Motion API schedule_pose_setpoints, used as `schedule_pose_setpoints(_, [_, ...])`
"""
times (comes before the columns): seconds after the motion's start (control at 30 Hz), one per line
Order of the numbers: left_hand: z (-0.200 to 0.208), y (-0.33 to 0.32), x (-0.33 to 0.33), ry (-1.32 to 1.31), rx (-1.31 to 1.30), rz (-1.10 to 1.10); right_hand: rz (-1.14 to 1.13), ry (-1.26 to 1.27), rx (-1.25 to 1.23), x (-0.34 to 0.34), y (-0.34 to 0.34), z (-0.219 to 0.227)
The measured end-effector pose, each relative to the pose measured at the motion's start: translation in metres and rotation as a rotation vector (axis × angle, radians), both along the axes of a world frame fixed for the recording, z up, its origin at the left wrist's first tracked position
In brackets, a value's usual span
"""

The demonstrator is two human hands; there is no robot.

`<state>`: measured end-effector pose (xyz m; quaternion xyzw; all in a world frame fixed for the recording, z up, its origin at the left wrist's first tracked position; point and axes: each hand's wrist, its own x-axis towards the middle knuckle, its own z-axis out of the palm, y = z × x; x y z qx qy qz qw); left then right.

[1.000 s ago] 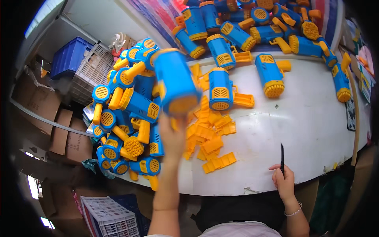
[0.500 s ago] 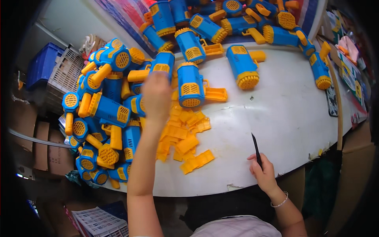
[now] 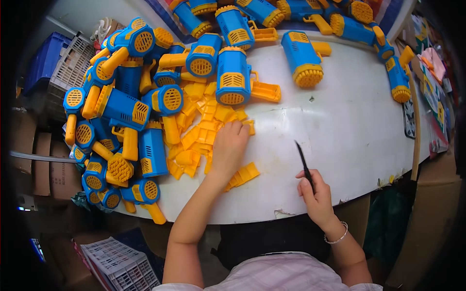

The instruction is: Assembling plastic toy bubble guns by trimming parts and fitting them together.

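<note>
My left hand [image 3: 232, 148] is down on a heap of small yellow plastic covers [image 3: 199, 137], its fingers bent and drawn together. Its fingertips are partly hidden, so whatever it pinches does not show. A short strip of yellow covers [image 3: 246, 174] lies just below that hand. My right hand [image 3: 316, 194] grips a slim black pointed tool [image 3: 303, 160], tip up and to the left over the white table. Beyond the heap stands a blue and yellow toy bubble gun [image 3: 233, 77], its hollow yellow handle [image 3: 266, 91] turned to the right.
Many more bubble guns [image 3: 125, 109] are piled on the left and along the back [image 3: 301, 9]. One [image 3: 302, 58] stands apart on the white table [image 3: 349, 126]. A phone [image 3: 409, 119] lies near the right edge. Crates [image 3: 73, 65] stand at far left.
My left hand has come back from a bubble gun at the back left to the yellow covers. My right hand keeps the black tool. The view has shifted, so the table appears higher.
</note>
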<state>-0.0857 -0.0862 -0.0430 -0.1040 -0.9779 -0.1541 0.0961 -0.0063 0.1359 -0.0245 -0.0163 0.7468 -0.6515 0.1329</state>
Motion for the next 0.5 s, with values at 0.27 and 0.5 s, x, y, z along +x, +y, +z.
schedule_pose_setpoints(0.27, [0.045, 0.029, 0.06, 0.184, 0.287, -0.514, -0.043, -0.421, -0.367, -0.013, -0.006, 0.015])
schedule_pose_setpoints(0.5, [0.019, 0.063, 0.108, -0.045, 1.275, 0.214, -0.078, -0.252, -0.261, -0.001, -0.02, 0.004])
